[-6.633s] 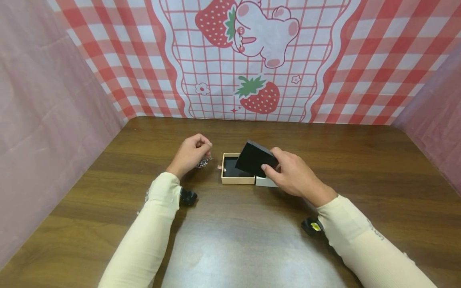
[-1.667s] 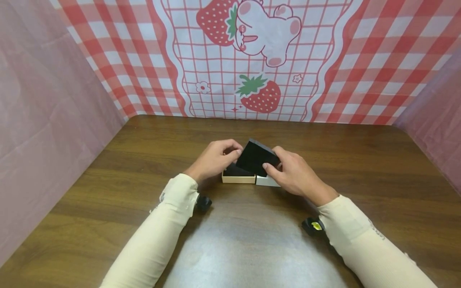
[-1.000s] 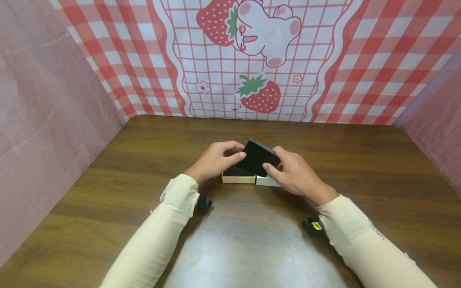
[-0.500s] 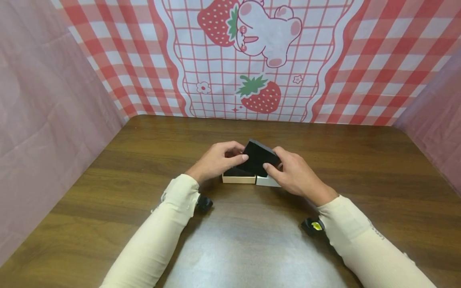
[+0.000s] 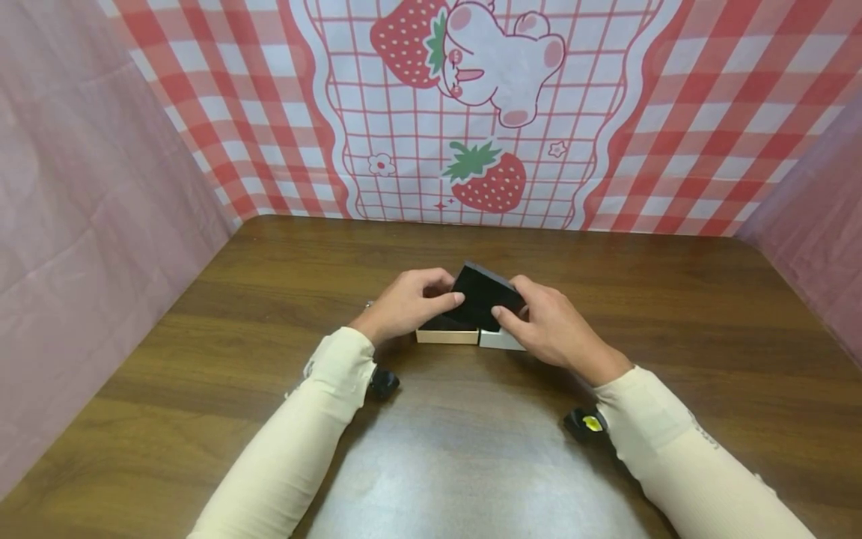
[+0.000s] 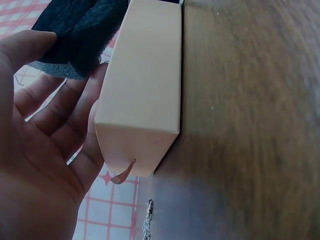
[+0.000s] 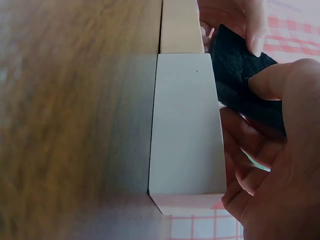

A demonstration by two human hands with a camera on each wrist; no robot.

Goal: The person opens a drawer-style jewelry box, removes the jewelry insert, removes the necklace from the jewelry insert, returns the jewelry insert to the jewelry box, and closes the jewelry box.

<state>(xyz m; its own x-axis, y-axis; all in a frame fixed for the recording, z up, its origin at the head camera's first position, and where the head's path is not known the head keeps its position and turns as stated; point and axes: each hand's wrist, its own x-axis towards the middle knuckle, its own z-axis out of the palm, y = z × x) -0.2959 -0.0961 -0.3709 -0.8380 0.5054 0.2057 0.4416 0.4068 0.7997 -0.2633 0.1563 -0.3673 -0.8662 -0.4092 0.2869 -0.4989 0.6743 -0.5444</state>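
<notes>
On the table (image 5: 431, 464): tan box (image 5: 447, 337), white box (image 5: 501, 340), end to end | pad (image 5: 480, 296) — tilted above them, left hand (image 5: 408, 301) and right hand (image 5: 551, 320) both pinching it, 1 per side | chain (image 6: 147, 220) near tan box | right sleeve (image 5: 680, 442): grey marks — too small to read

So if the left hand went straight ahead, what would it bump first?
The left hand touches the black pad, so that comes first; next, probably the right hand, though depth is unclear.
</notes>
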